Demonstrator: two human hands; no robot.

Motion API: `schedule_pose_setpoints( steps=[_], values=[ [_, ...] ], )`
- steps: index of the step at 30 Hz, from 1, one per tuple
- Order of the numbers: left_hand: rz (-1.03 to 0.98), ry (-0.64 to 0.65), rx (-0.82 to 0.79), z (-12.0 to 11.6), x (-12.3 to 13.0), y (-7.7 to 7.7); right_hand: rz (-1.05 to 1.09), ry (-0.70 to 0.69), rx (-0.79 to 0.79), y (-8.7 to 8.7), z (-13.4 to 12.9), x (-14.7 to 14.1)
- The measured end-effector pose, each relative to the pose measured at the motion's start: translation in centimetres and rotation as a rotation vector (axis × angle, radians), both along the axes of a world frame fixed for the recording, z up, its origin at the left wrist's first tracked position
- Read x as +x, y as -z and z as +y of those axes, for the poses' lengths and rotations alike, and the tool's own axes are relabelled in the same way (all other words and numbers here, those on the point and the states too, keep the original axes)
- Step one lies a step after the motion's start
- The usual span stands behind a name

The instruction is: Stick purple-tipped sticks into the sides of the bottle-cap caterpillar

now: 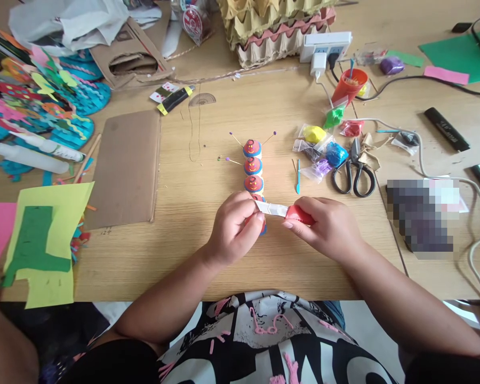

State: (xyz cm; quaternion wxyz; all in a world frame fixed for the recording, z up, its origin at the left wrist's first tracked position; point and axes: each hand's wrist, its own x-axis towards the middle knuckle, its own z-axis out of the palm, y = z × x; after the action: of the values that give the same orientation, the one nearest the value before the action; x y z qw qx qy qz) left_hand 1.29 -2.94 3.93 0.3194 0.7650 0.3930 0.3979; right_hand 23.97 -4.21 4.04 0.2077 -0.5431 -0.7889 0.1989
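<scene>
Left hand point(232, 229): pinched white strip point(272, 208)
Right hand point(327, 226): pinched red piece point(300, 214)
Cup point(346, 92): one o'clock — held stick point(351, 66)
Bags point(336, 154): two o'clock — coloured lumps

The only view looks from the person's head, forward and down, close over the worktop point(192, 250) and hands point(278, 226).
</scene>
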Motion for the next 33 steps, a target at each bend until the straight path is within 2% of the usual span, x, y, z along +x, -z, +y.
schedule_pose_setpoints(
  steps=[6, 8, 11, 13, 16, 20, 26, 31, 33],
  values=[
    [-0.064, 0.038, -0.054, -0.28, -0.10, -0.17, -0.045, 0.201, 0.012, 0.27, 0.40, 0.47],
    [-0.095, 0.048, -0.095, -0.33, -0.11, -0.18, 0.005, 0.141, 0.018, 0.14, 0.33, 0.47],
    [-0.113, 0.070, -0.123, -0.34, -0.12, -0.09, 0.078, -0.027, 0.017, -0.06, 0.17, 0.26],
    [-0.096, 0.079, -0.110, -0.32, -0.14, -0.03, 0.082, -0.076, 0.017, -0.05, 0.14, 0.13],
    [-0.055, 0.076, -0.045, -0.27, -0.18, -0.06, 0.056, -0.050, 0.022, 0.12, 0.21, 0.16],
    [-0.015, 0.069, -0.007, -0.21, -0.17, -0.15, 0.000, 0.091, 0.039, 0.17, 0.26, 0.42],
    [0.006, 0.022, 0.042, -0.14, -0.04, -0.19, 0.028, -0.050, 0.041, -0.05, 0.10, 0.24],
    [0.013, 0.036, 0.042, -0.08, 0.01, -0.31, 0.004, 0.079, 0.047, -0.02, 0.13, 0.35],
    [0.008, 0.037, 0.046, -0.05, 0.01, -0.25, 0.018, 0.043, 0.044, 0.02, 0.07, 0.38]
  ],
)
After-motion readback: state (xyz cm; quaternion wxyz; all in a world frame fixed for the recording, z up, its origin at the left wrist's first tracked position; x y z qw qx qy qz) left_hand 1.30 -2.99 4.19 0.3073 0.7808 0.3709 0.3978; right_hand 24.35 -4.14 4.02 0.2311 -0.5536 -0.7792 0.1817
